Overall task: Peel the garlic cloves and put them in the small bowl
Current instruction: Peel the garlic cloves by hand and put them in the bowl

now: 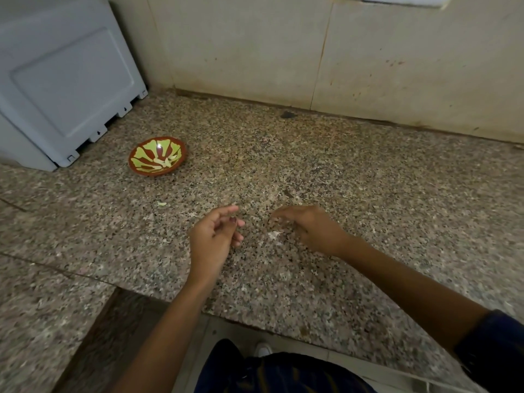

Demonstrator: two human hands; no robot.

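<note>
Garlic cloves, pale and peeled, lie inside the small bowl, a red-brown dish with a yellow-green leaf pattern that sits on the speckled granite counter, far to my left and well apart from both hands. Just behind the bowl stands a grey plastic appliance against the beige wall. My left hand hovers over the counter with its fingers loosely curled and apart, thumb and forefinger not meeting, and I see nothing held in it. My right hand reaches in from the other side, palm down; its fingertips are blurred, so I cannot tell whether they pinch anything. A scrap of papery garlic skin lies on the counter between my hands, just beside the right one. A small pale-green bit rests on the counter between the bowl and my left hand.
</note>
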